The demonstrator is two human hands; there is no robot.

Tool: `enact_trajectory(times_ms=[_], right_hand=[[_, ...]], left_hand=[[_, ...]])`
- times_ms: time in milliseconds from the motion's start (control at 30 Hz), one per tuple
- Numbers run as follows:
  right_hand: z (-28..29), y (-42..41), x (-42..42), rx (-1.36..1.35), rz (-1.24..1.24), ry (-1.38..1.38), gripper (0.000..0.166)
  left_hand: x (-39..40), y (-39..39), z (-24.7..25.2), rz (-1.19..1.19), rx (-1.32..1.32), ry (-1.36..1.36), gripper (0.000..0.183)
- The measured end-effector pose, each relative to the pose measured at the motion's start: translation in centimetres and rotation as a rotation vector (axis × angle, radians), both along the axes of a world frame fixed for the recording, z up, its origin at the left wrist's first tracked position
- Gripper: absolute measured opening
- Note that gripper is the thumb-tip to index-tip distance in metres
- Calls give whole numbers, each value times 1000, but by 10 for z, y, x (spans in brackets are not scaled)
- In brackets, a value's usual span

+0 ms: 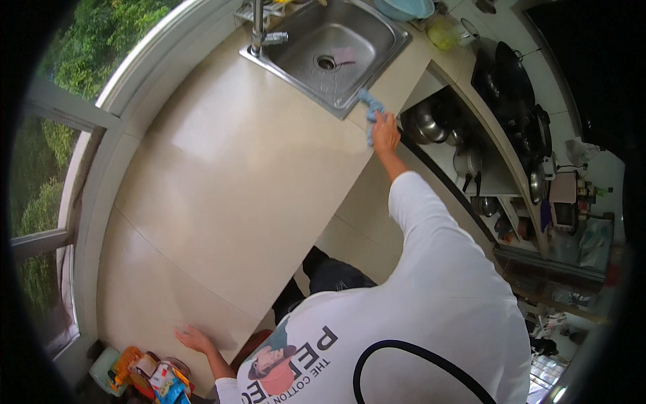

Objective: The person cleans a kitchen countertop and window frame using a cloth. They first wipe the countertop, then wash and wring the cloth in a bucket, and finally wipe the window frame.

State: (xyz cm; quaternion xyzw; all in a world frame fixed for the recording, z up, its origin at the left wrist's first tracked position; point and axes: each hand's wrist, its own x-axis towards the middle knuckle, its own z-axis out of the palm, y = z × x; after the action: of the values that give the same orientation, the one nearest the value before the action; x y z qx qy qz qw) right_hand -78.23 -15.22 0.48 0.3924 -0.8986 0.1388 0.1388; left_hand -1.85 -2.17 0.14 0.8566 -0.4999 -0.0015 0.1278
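Observation:
My right hand (386,132) is closed on a blue cloth (372,105) at the counter's front edge, beside the near corner of the stainless steel sink (373,76). Part of the cloth reaches up to the sink's rim, and another bit hangs below my fingers. At the lower left, my left hand (193,338) is held over or on the beige countertop (227,177) with its fingers apart and nothing in it; whether it touches the surface I cannot tell. A pink cloth or sponge (344,55) lies in the sink next to the drain.
A faucet (257,38) stands at the sink's left corner, with a light blue basin (405,7) beyond the sink. Packets and bottles (156,376) crowd the lower left. Pots (431,123) sit on open shelves at right, below a black wok (515,76). Windows line the left side.

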Motion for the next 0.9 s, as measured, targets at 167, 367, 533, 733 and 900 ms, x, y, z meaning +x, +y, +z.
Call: enact_trajectory(times_ms=[167, 367, 533, 733, 900], right_hand=[[3, 5, -27, -169, -370, -328, 27], [26, 61, 46, -315, 99, -248, 33], [54, 114, 219, -48, 741, -433, 38], [20, 121, 215, 27, 885, -138, 38], [-2, 83, 111, -41, 252, -365, 29]], left_hand=[[-29, 15, 22, -67, -38, 87, 46], [-53, 22, 45, 71, -69, 183, 48], [-49, 32, 25, 100, -115, 233, 50], [-66, 30, 50, 131, -185, 306, 55], [-62, 52, 69, 82, -288, 365, 51]])
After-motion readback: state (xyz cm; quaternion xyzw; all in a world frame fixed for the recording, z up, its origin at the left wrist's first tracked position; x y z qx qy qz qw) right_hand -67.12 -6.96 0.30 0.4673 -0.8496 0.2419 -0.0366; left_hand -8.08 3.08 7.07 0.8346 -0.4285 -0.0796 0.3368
